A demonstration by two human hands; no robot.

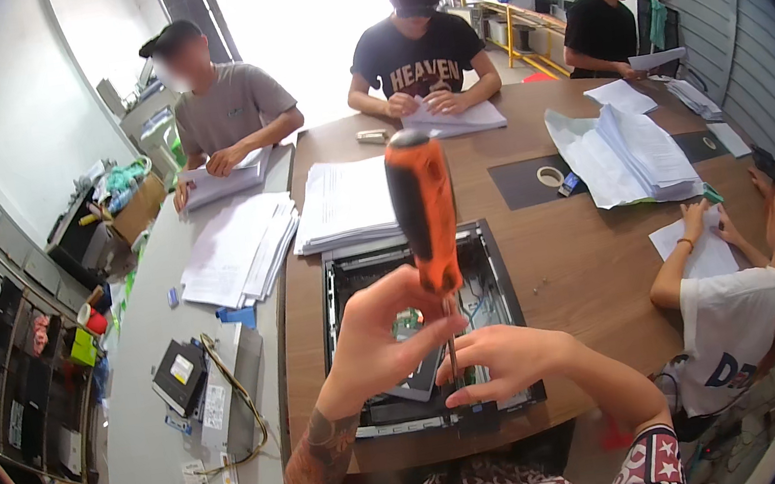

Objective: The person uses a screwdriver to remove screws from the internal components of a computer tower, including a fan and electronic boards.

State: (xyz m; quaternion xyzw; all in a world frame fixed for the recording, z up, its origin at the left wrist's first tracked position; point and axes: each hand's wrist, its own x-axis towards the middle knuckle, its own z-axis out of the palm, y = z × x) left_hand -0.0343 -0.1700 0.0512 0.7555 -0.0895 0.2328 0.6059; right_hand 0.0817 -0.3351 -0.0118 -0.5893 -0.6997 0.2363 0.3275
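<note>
A large screwdriver (427, 212) with an orange and black handle stands nearly upright, tip down, over an opened black computer case (514, 308). My left hand (382, 327) is closed around its metal shaft just below the handle. Lower on the shaft, my right hand (513, 359) has its thumb and fingers bent around it, near the case's front edge. My hands partly cover the case's inside, where a flat dark drive-like part (415, 383), a bit of green circuit board and thin wires show. The screwdriver's tip is hard to make out.
Left of the case lie a metal power supply (233, 387) with cables and a black drive (178, 374). Paper stacks (343, 204) sit beyond the case; a tape roll (550, 177) and more papers (628, 154) lie right. Several people handle papers around the table (548, 259).
</note>
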